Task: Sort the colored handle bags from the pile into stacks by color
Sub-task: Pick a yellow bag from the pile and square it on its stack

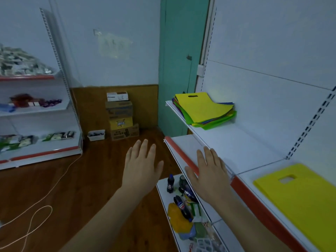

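Both hands out in front, palms down, fingers straight and spread, holding nothing: left hand point(141, 166) over the wooden floor point(54, 188), right hand point(209, 171) just beside it, over the red front edge of the white shelf point(236, 146).

Beyond the right hand's fingertips, at the far end of that shelf: one pile of mixed handle bags point(205, 111), a yellow bag on top, green, blue, purple and red edges fanned out beneath. Top bag's cut-out handle toward the far left corner, long axis slanting away toward the back panel.

To the right of the right wrist, well apart from the pile: one single yellow bag point(300, 197) lying flat, handle slot at its far end, long axis slanting from far left to near right.

Between pile and yellow bag, bare white shelf surface.

Below the right hand, on a lower shelf: dark drink bottles point(171, 183), count unclear, among mixed packets.

Far beyond the left hand: stacked cardboard boxes point(121, 117) against the wall.
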A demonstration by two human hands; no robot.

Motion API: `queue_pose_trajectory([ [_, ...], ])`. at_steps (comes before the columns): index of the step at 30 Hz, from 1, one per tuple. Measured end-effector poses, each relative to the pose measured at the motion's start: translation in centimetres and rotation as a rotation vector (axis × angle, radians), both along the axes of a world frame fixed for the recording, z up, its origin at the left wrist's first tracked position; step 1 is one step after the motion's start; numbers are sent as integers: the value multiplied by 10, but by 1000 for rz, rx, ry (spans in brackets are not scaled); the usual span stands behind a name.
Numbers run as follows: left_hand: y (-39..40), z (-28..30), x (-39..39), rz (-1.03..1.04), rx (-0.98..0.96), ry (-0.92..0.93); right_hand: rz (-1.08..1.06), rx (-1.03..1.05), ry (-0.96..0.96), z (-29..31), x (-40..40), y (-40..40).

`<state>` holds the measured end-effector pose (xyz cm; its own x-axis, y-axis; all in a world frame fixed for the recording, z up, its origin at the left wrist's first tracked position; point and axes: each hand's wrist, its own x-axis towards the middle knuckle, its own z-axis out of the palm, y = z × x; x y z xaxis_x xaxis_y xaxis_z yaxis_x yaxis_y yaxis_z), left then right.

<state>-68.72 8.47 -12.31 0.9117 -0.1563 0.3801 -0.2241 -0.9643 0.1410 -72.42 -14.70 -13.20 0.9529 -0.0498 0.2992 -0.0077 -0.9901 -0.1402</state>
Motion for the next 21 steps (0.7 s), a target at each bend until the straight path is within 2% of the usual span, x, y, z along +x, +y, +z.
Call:
queue_pose_trajectory([
  [10,1,-9,164,-124,4,16,-135,-9,-7,-11,137,3],
  [16,-29,-11,276,-212,47,25,-216,16,-81,-22,234,-23],
  [21,-61,9,363,-301,46,-22,-275,3,-119,-10,307,-47],
])
